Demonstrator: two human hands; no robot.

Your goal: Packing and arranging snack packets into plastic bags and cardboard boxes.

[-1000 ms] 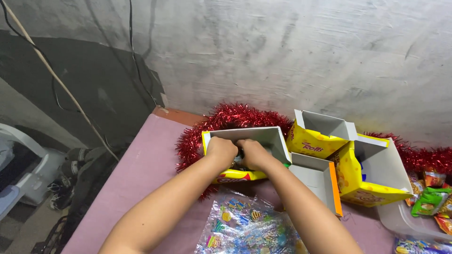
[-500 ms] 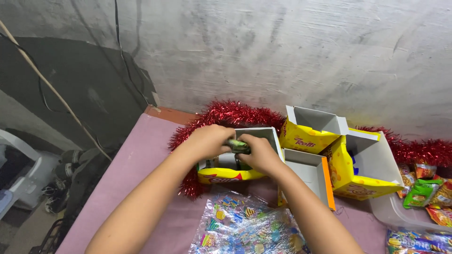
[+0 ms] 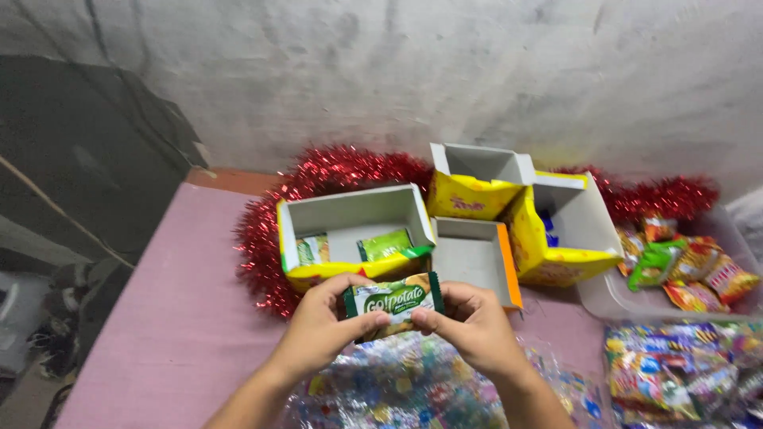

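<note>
Head view, looking down. Left hand (image 3: 322, 327) and right hand (image 3: 469, 322) both grip one green snack packet (image 3: 393, 299), left fingers on its left end, right fingers on its right end, thumbs pinched on the lower edge. Packet is held flat, face up, between the two hands, just off the near edge of the boxes.

Just beyond the hands: open yellow box (image 3: 354, 234), grey inside. Two green packets lie in it, one (image 3: 313, 249) at the left, one (image 3: 385, 243) nearer the middle, leaning on the near wall.

Beyond the right hand, touching that box: a smaller grey box (image 3: 475, 254) with an orange side. Farther back, a yellow box (image 3: 477, 184) with flaps up. Right of those, a bigger yellow box (image 3: 568, 230), tilted, something blue inside at its left wall.

Red tinsel (image 3: 318, 179) runs behind and left of the boxes, and shows again far right by the wall.

Under and in front of the hands: a clear bag (image 3: 405, 389) of colourful sweets, blurred. Far right of the right hand: a clear tray (image 3: 616, 298) with mixed snack packs (image 3: 683, 266) in red, orange and green. Near right corner: another bag of colourful wrapped sweets (image 3: 683, 369).

All sits on a table (image 3: 175, 318) with a pink cover, against a grey wall (image 3: 477, 71). Left of the left hand, off the table, dark clutter, can't tell what.
</note>
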